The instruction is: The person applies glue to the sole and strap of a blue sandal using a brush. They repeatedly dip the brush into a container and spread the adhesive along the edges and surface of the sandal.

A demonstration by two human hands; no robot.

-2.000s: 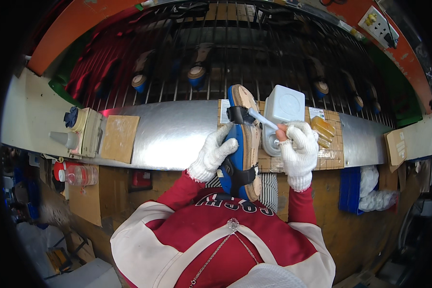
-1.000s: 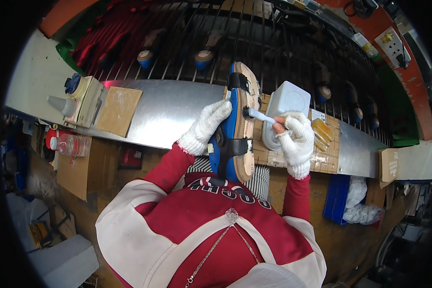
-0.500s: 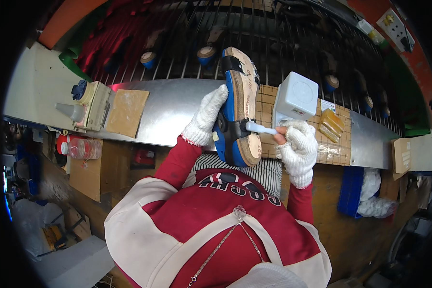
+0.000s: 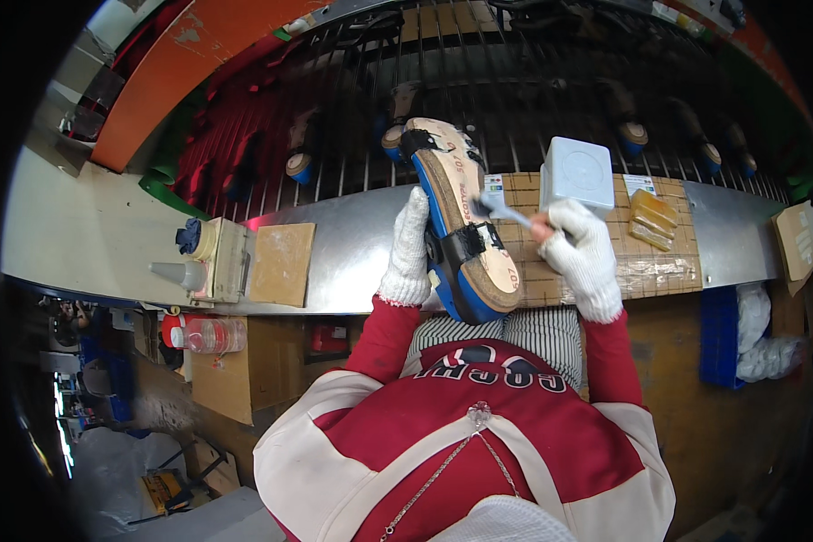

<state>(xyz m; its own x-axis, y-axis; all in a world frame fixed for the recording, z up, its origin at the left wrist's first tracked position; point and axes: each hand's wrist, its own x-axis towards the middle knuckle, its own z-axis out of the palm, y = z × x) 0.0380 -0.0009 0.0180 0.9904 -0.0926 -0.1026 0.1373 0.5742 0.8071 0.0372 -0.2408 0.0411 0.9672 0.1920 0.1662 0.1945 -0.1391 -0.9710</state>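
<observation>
- Hands apart, both in white gloves.
- Left hand [image 4: 408, 248] clamped on left side of shoe [image 4: 465, 208]: blue body, black straps, tan printed face up.
- Shoe held tilted above middle of bench [image 4: 343, 237], lower end past near edge.
- Right hand [image 4: 585, 251] pinching brush [image 4: 518, 215], bare fingertip showing; brush head by shoe's right edge, blurred, contact can't be told.
- White square-topped container [image 4: 580, 176] just beyond right hand, on cardboard sheet [image 4: 664, 268].
- Amber blocks [image 4: 653, 219] on same sheet, toward bench's right end.
- Tan board [image 4: 282, 265] toward bench's left end, grey cone [image 4: 179, 274] farther left.
- Barred rack [image 4: 352, 135] past far edge, more shoes on it.
- Blue crate [image 4: 718, 339] below near edge, right.
</observation>
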